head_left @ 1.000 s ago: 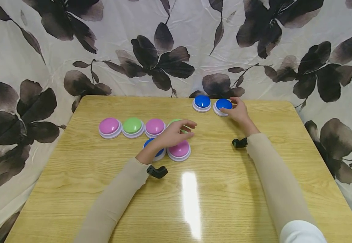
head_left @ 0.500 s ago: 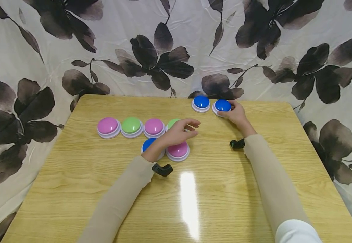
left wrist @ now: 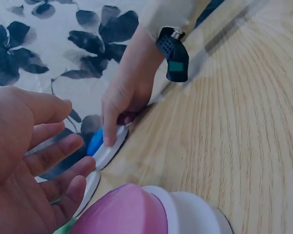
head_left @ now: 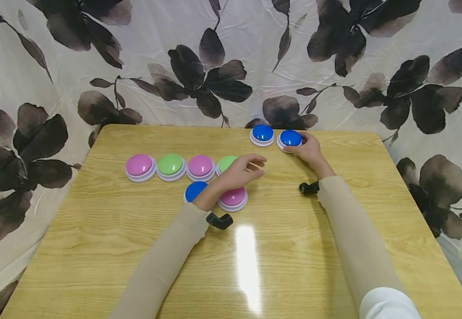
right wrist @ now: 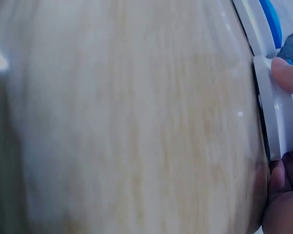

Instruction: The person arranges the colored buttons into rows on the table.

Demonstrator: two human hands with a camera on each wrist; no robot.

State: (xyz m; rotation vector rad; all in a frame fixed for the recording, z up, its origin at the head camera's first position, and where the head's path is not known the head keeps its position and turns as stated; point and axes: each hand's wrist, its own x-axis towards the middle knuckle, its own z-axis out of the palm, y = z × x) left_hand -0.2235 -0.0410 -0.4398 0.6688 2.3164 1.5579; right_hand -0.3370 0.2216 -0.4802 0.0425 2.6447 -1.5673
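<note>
At the table's back edge in the head view, my right hand (head_left: 311, 149) grips a round blue push button (head_left: 290, 138) by its white base. The right wrist view shows the thumb and fingers on opposite sides of that white base (right wrist: 278, 109). Just left of it stands a second blue button (head_left: 262, 133). My left hand (head_left: 240, 173) hovers over the front buttons, fingers loosely bent and holding nothing. It partly covers a green button (head_left: 225, 163) and a pink button (head_left: 232, 198). A blue button (head_left: 194, 192) is partly hidden by the left wrist.
Leftward along the same row as the covered green button sit a pink button (head_left: 200, 165), a green button (head_left: 170, 164) and another pink button (head_left: 138, 165). The wooden table (head_left: 135, 248) ends at a floral cloth (head_left: 143, 40) behind it. Both wrists wear small black cameras.
My left hand has drifted slightly right above the buttons, uncovering more of the front blue one. My right hand stays at its blue button, and the buttons keep their arrangement.
</note>
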